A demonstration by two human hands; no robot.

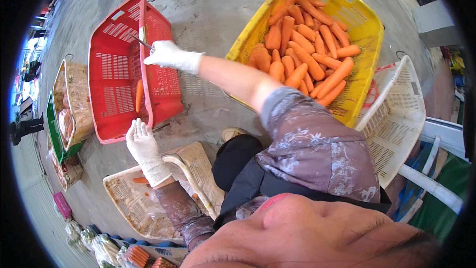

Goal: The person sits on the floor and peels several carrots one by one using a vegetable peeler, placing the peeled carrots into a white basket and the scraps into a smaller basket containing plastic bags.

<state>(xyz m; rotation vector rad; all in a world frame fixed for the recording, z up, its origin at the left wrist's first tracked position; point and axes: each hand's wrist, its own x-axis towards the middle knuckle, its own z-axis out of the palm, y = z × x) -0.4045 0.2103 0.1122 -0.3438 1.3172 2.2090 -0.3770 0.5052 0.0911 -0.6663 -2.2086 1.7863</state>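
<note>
My right hand [171, 57], in a white glove, reaches across to the rim of a red slatted crate [166, 99]. It is closed round a thin dark stick-like tool [140, 41] that points into the crate; its exact kind is too small to tell. My left hand [145, 150], also gloved in white, is by the crate's near edge, fingers stretched out and nothing in them. A single carrot [139, 95] shows inside the red crate, just beyond my left fingertips; whether it rests on anything I cannot tell. Under my right forearm stands a yellow crate [368, 34] heaped with carrots [310, 57].
A dirty white basket [131, 208] with a curved handle sits below my left forearm. Another white crate [396, 119] adjoins the yellow one. Green and whitish crates [82, 89] stand at far left, near bagged vegetables [106, 250]. Metal bars [431, 186] edge the right side.
</note>
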